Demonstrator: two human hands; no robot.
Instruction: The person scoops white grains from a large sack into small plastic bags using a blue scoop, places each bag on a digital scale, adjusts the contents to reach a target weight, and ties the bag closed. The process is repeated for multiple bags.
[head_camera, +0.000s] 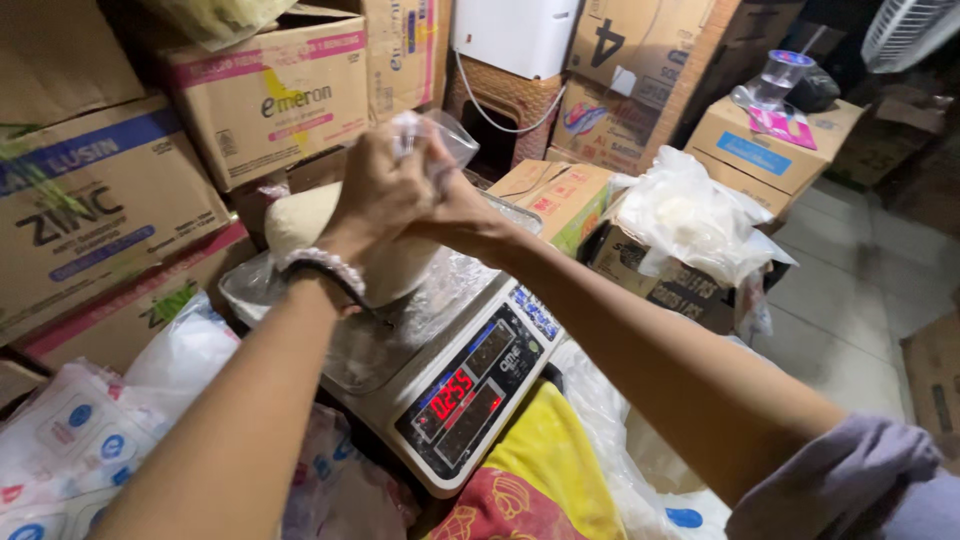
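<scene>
Clear plastic bag (437, 135) of pale grain, standing on the digital scale (455, 385), has its neck pinched by left hand (372, 190) and right hand (455, 205). Slackening could spill grain toward six o'clock.

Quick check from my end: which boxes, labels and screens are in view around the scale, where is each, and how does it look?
Scale display: front of the scale, dark panel, red lit digits.
Brown carton: top left, pink bands.
Brown carton: far left, blue band, dark lettering.
Tan carton: upper right, blue label.
Clear bag: above the scale pan, gripped by left hand and right hand.
</scene>
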